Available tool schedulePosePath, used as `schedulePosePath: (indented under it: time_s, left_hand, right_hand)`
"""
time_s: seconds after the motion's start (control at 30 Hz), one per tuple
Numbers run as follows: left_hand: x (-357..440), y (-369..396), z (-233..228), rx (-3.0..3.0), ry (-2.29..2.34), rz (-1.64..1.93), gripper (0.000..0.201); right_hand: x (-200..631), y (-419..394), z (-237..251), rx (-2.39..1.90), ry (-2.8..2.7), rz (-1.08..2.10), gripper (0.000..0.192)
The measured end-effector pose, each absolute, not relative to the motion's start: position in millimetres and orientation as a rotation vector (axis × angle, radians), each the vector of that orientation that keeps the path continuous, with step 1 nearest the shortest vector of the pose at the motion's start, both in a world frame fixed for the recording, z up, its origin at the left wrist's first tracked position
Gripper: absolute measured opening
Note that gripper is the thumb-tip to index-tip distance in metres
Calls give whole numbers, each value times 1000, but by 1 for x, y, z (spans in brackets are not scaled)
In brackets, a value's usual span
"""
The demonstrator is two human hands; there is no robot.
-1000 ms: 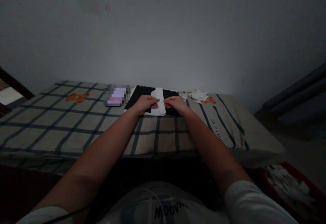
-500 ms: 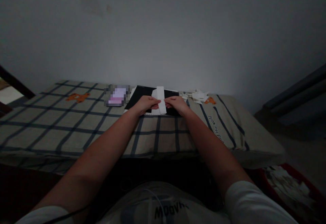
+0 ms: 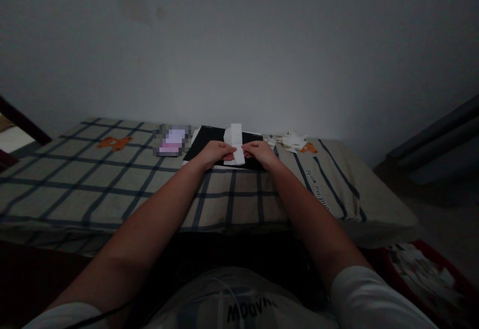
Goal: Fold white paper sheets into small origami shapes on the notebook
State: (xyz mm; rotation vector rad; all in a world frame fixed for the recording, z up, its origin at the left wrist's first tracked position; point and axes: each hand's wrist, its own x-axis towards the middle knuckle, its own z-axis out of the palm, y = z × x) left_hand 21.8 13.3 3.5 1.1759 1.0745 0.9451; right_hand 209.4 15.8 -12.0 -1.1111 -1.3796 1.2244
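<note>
Over the last second you have drawn the narrow white paper strip (image 3: 237, 142) up a little between your hands, so its lower end sits higher over the flat black board (image 3: 204, 142) on the checked grey-and-navy bed cover (image 3: 112, 179), which suggests the fold is being tightened rather than started. Your left hand (image 3: 214, 152) and right hand (image 3: 259, 151) sit close together, both pinching that one strip. I count one strip in hand, one board, one blurred pink-and-white item (image 3: 172, 140), and one loose heap of white paper scraps (image 3: 290, 141), too small to count.
</note>
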Motion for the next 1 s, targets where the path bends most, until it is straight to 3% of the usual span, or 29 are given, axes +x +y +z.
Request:
schedulePosePath:
  time_s: [1.0]
  left_hand:
    - [22, 11, 7, 1322, 1149, 954, 17]
  right_hand:
    - [208, 16, -12, -1174, -1391, 1199, 8]
